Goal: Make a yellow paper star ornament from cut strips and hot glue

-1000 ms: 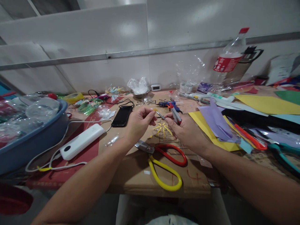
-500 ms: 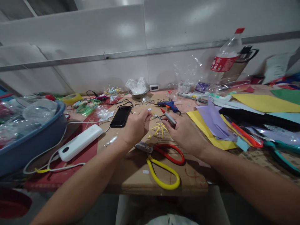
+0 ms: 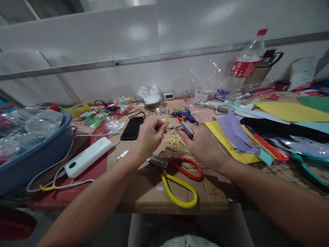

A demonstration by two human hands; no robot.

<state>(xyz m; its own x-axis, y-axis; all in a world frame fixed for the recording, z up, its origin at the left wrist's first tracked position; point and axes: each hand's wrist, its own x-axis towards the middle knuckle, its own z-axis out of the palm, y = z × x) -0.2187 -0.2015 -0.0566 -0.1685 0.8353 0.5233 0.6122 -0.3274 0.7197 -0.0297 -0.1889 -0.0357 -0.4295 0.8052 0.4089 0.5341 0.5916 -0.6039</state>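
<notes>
My left hand [image 3: 152, 135] is closed in a pinch above the cardboard, with a tiny yellow piece [image 3: 167, 122] at its fingertips. In my right hand [image 3: 199, 142] is a grey marker [image 3: 186, 127] with a red tip. A thin metal tool [image 3: 172, 127], its kind unclear, also sticks out of the right fingers toward the left fingertips. Below and between the hands lies a star-like figure of yellow strips [image 3: 176, 140]. Closer to me, scissors [image 3: 168, 166] with one red and one yellow handle lie on the cardboard [image 3: 144, 192].
A black phone [image 3: 132, 128] and a white power bank [image 3: 88, 157] with cable lie left. Beyond stands a blue tub [image 3: 38, 164] of clear plastic. A blue glue gun [image 3: 185, 115] lies behind the hands. Coloured sheets [image 3: 232, 151], teal-handled pliers [image 3: 308, 168] and a bottle [image 3: 245, 67] are right.
The left fingers have shifted slightly, and the tiny yellow piece shows more clearly at their tips. The marker in my right hand has tilted a little. The other objects stay put.
</notes>
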